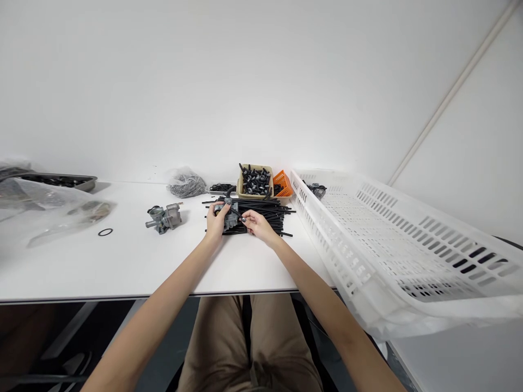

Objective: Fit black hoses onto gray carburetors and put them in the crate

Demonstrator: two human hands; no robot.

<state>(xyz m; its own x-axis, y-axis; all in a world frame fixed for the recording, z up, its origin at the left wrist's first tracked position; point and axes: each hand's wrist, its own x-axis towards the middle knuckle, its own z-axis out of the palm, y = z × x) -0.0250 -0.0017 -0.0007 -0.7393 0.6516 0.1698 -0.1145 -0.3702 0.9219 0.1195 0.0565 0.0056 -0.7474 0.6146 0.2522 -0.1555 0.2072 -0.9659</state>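
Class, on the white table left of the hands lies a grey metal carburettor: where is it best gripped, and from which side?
Probably the blocky central body of the grey metal carburettor, from above: it lies free on the white table, the body bulkier than the short round spigot pointing left.

The view looks from the person's head, above the near edge of the white surface (pixel 122 267), facing forward and tilted down. It passes over the khaki trousers (pixel 249 340) to the left hand (pixel 215 222) and right hand (pixel 257 226), near the middle of the frame, and reaches the white wall (pixel 245 81) beyond, with wide-angle curving toward the edges
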